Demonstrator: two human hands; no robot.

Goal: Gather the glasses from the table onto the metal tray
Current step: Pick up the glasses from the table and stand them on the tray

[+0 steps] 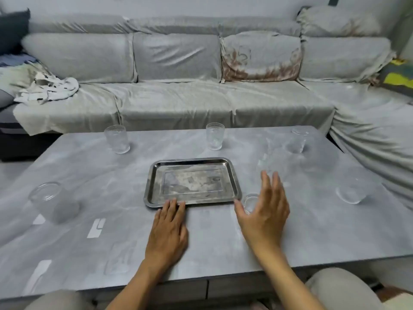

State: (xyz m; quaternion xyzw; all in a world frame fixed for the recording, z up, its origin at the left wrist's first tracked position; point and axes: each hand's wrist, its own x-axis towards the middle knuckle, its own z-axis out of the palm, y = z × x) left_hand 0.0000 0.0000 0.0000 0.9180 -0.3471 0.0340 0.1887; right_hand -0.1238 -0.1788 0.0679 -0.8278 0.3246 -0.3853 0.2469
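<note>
An empty metal tray [192, 182] lies in the middle of the grey table [312, 231]. My left hand [168, 231] rests flat on the table, fingertips touching the tray's near rim. My right hand [264, 209] hovers open just right of the tray, partly hiding a small clear glass [249, 201] that stands by the tray's near right corner. Clear glasses stand at the far left [117, 139], far middle [215, 136] and far right [298, 139]. Another glass [351, 189] sits at the right and a larger one [53, 201] at the left.
A grey covered sofa [178, 95] runs behind and to the right of the table, with crumpled cloth [47, 88] on its left seat. My knees show below the table's near edge.
</note>
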